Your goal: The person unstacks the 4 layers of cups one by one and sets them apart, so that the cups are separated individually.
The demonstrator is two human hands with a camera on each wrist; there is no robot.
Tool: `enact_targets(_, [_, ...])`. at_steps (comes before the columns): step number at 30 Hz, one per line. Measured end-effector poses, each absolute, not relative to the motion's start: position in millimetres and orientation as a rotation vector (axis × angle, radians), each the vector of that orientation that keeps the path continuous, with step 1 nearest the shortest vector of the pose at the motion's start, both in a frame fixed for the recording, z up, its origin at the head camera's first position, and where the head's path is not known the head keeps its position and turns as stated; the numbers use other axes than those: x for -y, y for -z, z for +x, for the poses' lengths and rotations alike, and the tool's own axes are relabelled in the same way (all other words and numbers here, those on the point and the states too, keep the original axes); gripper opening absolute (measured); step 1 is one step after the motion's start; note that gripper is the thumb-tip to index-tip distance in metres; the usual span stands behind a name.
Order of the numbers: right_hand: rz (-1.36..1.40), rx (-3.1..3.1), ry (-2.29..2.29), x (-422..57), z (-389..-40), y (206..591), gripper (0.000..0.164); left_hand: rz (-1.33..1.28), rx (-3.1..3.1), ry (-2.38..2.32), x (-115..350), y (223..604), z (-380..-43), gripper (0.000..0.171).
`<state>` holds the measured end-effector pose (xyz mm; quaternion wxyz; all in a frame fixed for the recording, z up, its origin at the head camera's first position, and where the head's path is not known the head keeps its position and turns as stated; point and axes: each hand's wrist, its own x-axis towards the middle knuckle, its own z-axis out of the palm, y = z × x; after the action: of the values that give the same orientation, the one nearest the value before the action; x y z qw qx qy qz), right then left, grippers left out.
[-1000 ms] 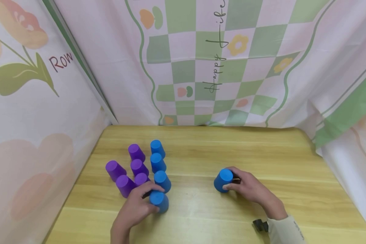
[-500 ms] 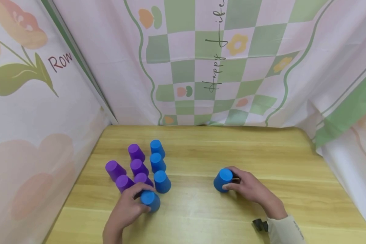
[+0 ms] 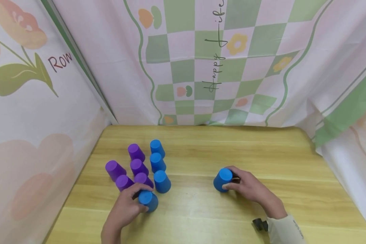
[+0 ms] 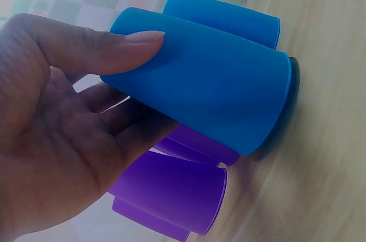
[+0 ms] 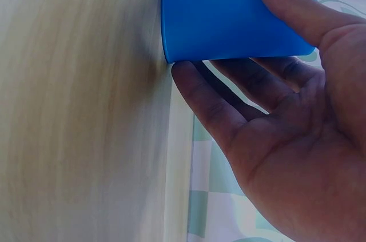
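My left hand [image 3: 123,208] grips an upside-down blue cup [image 3: 148,201], thumb on the near side and fingers round the far side. In the left wrist view that blue cup [image 4: 206,82] stands at or just above the wood; I cannot tell if its rim touches. Far to the right, my right hand [image 3: 247,186] holds another upside-down blue cup [image 3: 223,180] between thumb and fingers. The right wrist view has this blue cup [image 5: 223,16] with its rim against the table. Behind the left hand's cup stand three blue cups in a column, the nearest blue cup [image 3: 162,182] beside it.
Several upside-down purple cups [image 3: 139,167] stand left of the blue column, one purple cup [image 3: 124,183] partly behind the left hand. A small black object [image 3: 258,224] lies by the right sleeve [image 3: 285,230]. Printed curtains [image 3: 213,67] border the wooden table [image 3: 195,152] at back and sides.
My left hand has moved left with its blue cup, away from the blue column and in front of the purple cups. The right hand and its cup have stayed in place.
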<state>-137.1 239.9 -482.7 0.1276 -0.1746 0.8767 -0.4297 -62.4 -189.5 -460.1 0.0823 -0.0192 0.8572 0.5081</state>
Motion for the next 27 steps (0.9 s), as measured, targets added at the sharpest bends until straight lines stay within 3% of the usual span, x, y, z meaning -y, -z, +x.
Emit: enact_targets(27, [-0.493,-2.540,1.251,-239.2,-137.3,481.7,0.049,-0.114,-2.510,-1.294,194.0,449.9,-60.4,0.055])
